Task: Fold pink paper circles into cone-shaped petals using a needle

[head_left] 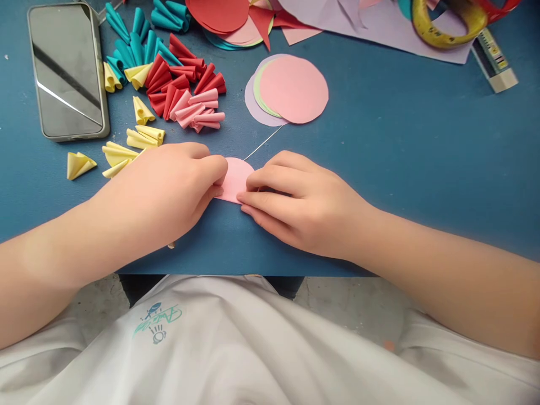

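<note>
**Pink paper under two hands on a blue table**

Blue table top [400, 169] carries many paper things. At 12 o'clock from the hands lies a stack of round paper discs with a pink disc on top [293, 89], well apart from them. At 11 o'clock there are small rolled paper cones in pink [200, 111], red [177, 76], teal [135, 39] and yellow [135, 138]; the yellow ones are nearest, just beside the left hand. A smartphone with dark screen [67, 70] lies at 10 o'clock, face up. At 1 o'clock are a yellow tape ring [447, 22] and a white glue stick [493, 59]. A thin pale thread or wire [264, 142] runs from the discs toward the hands; which one it is I cannot tell.

The small folded pink paper piece [236, 177] lies flat on the table between both hands, near the front edge. The left hand [169, 188] rests palm down, its fingers curled and pinching the left edge of the paper. The right hand [295, 202] lies low, fingers narrow together, the fingertips [248, 197] pressing the right side of the paper. Both forearms come in from 7 and 5 o'clock.
</note>
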`<state>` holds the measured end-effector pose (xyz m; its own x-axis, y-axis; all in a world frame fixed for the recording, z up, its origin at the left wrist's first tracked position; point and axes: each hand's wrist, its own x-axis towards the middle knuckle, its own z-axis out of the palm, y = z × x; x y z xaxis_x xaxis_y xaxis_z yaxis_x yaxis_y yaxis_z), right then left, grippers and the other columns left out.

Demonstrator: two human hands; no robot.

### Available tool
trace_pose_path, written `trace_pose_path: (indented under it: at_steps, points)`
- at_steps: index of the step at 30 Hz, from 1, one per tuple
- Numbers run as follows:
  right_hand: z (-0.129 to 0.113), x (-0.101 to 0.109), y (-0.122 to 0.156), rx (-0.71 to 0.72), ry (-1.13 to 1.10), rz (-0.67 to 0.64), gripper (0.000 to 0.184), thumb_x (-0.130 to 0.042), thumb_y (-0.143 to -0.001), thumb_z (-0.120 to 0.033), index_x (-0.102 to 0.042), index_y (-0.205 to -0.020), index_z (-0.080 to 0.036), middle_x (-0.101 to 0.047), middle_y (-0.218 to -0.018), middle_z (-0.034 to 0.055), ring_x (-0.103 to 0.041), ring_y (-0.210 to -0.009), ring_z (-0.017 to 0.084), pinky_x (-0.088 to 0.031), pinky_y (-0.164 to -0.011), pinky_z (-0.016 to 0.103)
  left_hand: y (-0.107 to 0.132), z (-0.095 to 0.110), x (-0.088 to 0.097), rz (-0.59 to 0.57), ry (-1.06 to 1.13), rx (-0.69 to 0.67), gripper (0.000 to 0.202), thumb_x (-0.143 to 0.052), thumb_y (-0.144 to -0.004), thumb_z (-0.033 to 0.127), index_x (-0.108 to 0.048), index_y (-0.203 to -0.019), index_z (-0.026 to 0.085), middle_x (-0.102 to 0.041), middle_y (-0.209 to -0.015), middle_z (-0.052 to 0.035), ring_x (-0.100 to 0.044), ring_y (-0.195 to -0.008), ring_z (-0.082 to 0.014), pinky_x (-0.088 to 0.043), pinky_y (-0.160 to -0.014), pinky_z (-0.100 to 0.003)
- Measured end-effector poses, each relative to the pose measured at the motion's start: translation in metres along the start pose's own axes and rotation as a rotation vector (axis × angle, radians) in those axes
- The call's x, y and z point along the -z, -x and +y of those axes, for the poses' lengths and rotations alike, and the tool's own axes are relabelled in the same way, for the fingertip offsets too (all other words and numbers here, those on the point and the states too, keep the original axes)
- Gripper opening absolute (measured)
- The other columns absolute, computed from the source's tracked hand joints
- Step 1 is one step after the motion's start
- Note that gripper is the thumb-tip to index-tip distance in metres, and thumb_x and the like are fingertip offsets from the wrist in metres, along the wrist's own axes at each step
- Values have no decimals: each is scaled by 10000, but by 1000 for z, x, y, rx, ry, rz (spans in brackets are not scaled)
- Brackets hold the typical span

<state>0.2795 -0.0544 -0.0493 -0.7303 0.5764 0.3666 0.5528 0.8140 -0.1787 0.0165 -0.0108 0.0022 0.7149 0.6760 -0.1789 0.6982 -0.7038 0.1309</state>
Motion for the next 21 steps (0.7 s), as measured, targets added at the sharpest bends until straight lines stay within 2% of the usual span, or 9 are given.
trace_pose_path:
  at_steps: [11,16,21]
  points:
    - [1,-1,1,6,-65,39,174,-621,-1218,-180,-697,-1082,-255,-838,-1132,76,-760,-972,238,-700,-868,448,-5,8,6,-121,-31,87,260,-493,-1110,155,-680,-951,241,-689,-937,-53,-673,-814,-264,-427,-691,-362]
    - [2,-3,2,24,-57,81,161,-646,-1214,-189,-713,-1075,-237,-840,-1121,79,-733,-948,220,-693,-851,414,-7,9,7,-126,-41,90,243,-500,-1102,146,-656,-940,240,-661,-918,-47,-647,-809,-260,-411,-685,-363]
    - [1,-4,0,17,29,-3,241,-600,-1218,-189,-781,-1064,-235,-807,-1097,68,-722,-949,223,-679,-840,397,-7,9,8,-124,-1,89,240,-516,-1076,149,-592,-875,255,-583,-857,-44,-559,-724,-241,-379,-660,-377]
